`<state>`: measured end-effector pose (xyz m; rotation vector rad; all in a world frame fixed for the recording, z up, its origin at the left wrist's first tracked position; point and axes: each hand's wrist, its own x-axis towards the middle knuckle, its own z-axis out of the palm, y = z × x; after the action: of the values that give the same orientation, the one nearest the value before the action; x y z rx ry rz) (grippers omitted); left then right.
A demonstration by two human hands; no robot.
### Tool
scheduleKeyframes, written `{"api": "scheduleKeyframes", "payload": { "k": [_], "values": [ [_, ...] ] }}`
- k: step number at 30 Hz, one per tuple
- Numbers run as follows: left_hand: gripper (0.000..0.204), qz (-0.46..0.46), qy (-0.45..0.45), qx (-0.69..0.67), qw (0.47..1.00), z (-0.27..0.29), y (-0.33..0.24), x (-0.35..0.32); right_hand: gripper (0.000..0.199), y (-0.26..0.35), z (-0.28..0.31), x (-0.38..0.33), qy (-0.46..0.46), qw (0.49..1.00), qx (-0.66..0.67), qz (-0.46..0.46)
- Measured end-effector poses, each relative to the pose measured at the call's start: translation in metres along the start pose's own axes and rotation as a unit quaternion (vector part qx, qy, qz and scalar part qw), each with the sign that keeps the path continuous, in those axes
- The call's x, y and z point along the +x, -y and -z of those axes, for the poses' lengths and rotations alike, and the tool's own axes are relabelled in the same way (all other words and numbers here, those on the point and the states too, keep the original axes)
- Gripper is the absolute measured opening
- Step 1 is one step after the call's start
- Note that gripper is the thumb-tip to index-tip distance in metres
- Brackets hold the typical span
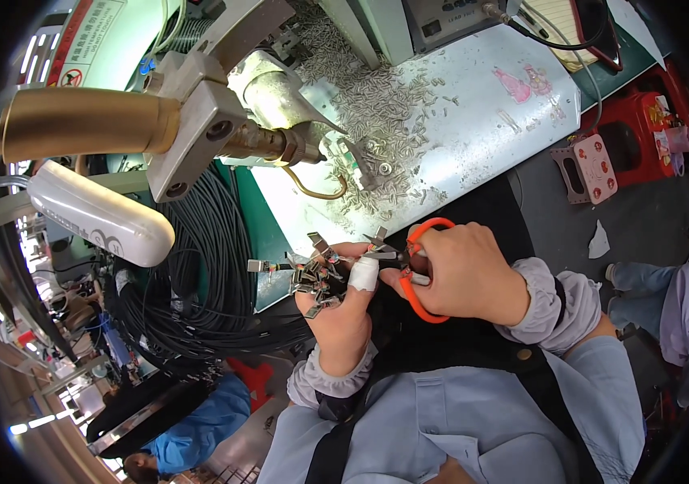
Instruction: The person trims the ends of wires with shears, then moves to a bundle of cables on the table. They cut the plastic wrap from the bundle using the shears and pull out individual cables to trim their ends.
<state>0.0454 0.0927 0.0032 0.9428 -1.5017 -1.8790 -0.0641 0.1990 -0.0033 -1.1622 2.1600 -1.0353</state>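
My left hand grips a fan of several black cable ends tipped with small metal terminals; its forefinger wears a white bandage. My right hand is closed through the orange handles of a pair of scissors. The scissor tip meets one of the terminals just above my left forefinger. Both hands hover over my lap, in front of the bench edge. The scissor blades are mostly hidden by my fingers.
A pale bench top carries a heap of small metal terminals. A press machine with a brass handle looms at the upper left. Coiled black cables hang on the left. Red plastic stools stand at right. Another person sits below left.
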Motion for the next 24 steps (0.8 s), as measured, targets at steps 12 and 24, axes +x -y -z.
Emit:
{"api": "scheduleKeyframes", "payload": {
  "k": [12, 24],
  "values": [
    [0.011, 0.155, 0.109, -0.129, 0.973, -0.002, -0.015, 0.071, 0.027, -0.018, -0.006, 0.029, -0.153, 0.973, 0.17, 0.01],
    [0.016, 0.178, 0.147, -0.077, 0.97, 0.001, -0.019, 0.092, 0.018, -0.01, 0.005, 0.082, -0.09, 0.961, 0.258, -0.05]
  ]
}}
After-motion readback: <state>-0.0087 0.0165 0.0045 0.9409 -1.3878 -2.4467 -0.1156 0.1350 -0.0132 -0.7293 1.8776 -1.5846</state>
